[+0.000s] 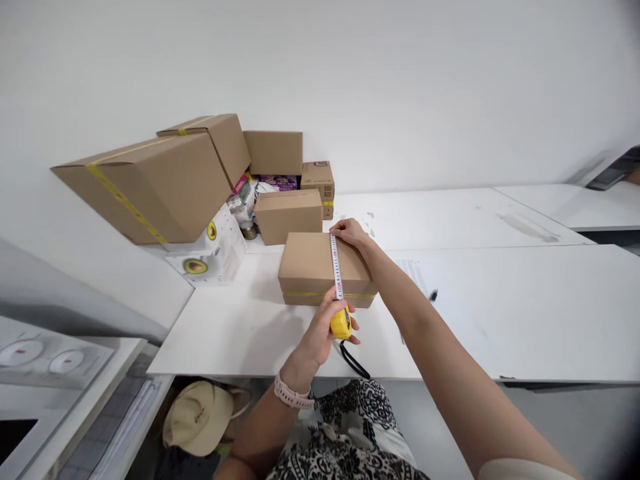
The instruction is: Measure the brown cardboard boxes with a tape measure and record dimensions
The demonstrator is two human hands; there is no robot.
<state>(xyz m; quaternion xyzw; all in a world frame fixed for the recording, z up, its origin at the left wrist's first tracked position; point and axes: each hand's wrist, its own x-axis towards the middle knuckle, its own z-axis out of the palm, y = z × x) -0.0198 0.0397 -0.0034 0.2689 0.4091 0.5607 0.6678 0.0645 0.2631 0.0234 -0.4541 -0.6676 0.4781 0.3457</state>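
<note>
The small brown cardboard box (310,267) sits on the white worktop (500,313). My left hand (320,333) is closed around the yellow tape measure case (341,324); my right hand (350,233) pinches the white tape blade (336,263) at the box's far edge. Judgement: blade thin, springy, prone to recoil, so I grip the rigid case

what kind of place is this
Likely a packing or shipping workroom: taped cardboard boxes piled by the wall, a white worktable, and the left hand and right hand stretching a tape measure across a box.

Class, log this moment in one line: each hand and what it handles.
cardboard box: on white table; left hand: holds yellow tape measure at its near edge; right hand: pins tape blade at far edge
</note>
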